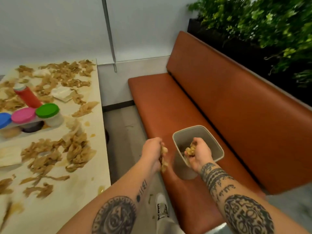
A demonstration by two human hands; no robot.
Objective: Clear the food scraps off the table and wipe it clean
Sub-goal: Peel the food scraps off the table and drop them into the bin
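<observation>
A cream table (79, 198) on the left is strewn with several brown food scraps (76, 149) and greasy smears. A grey bin (211, 132) stands on the brown bench seat. My right hand (200, 153) is over the bin's mouth and grips a clump of scraps (191, 148). My left hand (152, 149) hangs just left of the bin, above the gap between table and bench, and grips more scraps (163, 157) that dangle from its fingers.
A red sauce bottle (27, 96), jars with green (48, 110), pink (23, 115) and blue (4, 119) lids and white napkins (61, 92) stand on the table. The brown bench (219, 102) runs along a plant wall (270, 27). My shoe (162, 206) is on the floor.
</observation>
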